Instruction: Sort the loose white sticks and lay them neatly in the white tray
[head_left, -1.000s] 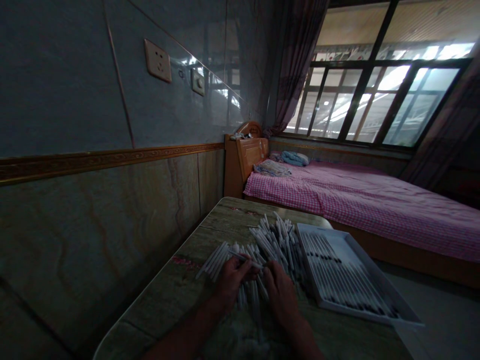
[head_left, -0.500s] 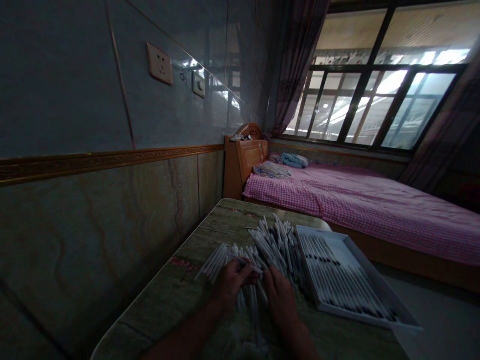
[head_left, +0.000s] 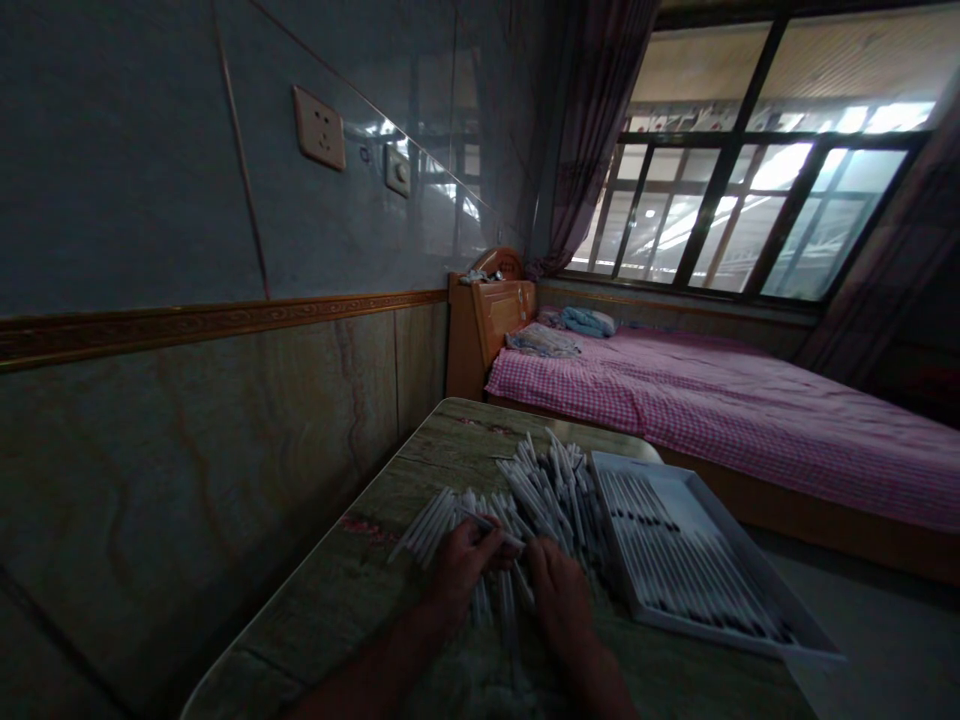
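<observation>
My left hand (head_left: 463, 555) is closed around a slim white pen (head_left: 511, 540), which slants down to the right between thumb and fingers. At the pen's right end, my right hand (head_left: 555, 585) has its fingers curled together; what they pinch is hidden. Under and beyond both hands lies a loose spread of white pens (head_left: 431, 522). A thicker heap of the same pens (head_left: 551, 490) is just behind my right hand. To the right, a shallow whitish tray (head_left: 634, 608) holds rows of white pens with dark ends.
Everything lies on a small table (head_left: 315, 620) with a green marbled top and pale rim. The tiled wall (head_left: 300, 430) runs along its left side. Behind stands a bed (head_left: 675, 390) with a pink checked cover and a wooden headboard (head_left: 495, 320). The tray's right corner overhangs the table edge.
</observation>
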